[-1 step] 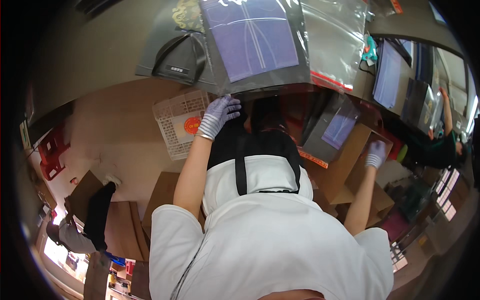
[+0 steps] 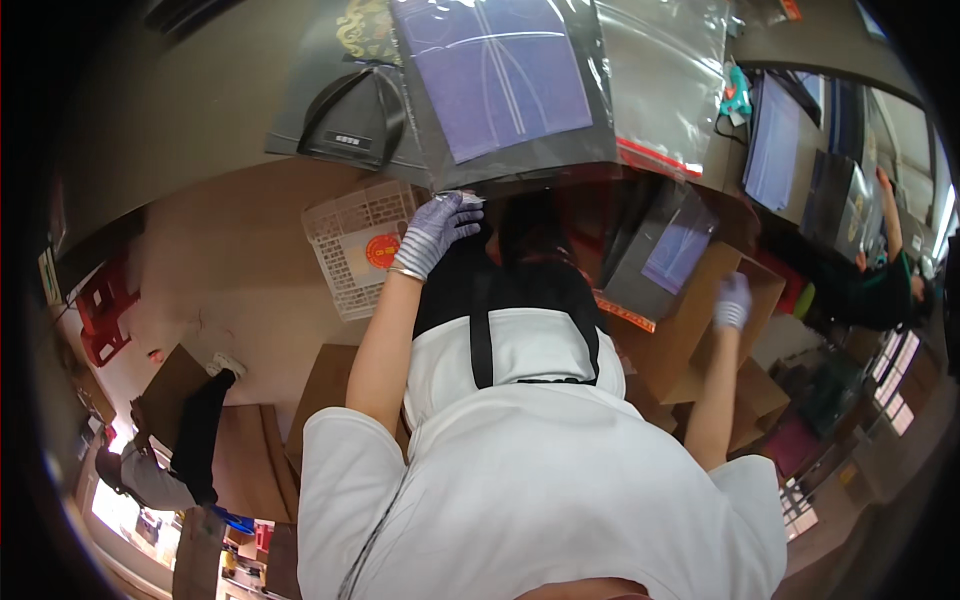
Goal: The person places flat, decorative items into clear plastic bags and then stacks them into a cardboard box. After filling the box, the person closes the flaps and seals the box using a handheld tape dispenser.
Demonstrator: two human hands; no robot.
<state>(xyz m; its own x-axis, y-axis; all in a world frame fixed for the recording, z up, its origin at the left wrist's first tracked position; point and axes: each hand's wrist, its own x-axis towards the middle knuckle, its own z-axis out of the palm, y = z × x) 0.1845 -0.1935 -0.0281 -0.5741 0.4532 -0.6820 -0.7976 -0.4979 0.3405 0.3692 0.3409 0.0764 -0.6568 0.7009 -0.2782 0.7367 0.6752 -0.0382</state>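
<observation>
My left hand (image 2: 432, 237), in a lilac striped glove, is at the table's front edge with its fingers bent together. A small whitish bit shows at its fingertips, too small to name. Just above lies a clear plastic bag (image 2: 500, 85) with a lilac folded sheet over dark material inside. My right hand (image 2: 733, 302), gloved alike, is low on the right at an open cardboard box (image 2: 700, 305). Motion blurs its fingers, so what they hold, if anything, does not show. Beside the box leans another clear-wrapped package (image 2: 672, 250) with a lilac panel.
On the table lie a black handled item (image 2: 355, 125), a clear bag with a red strip (image 2: 665, 90) and a teal tool (image 2: 737, 92). A white plastic basket (image 2: 340, 225) stands below. One co-worker (image 2: 880, 285) is at the right, another person (image 2: 190, 440) at the left.
My right hand has shifted left over the cardboard box. The left hand stays at the table edge, and more of the whitish bit shows at its fingertips.
</observation>
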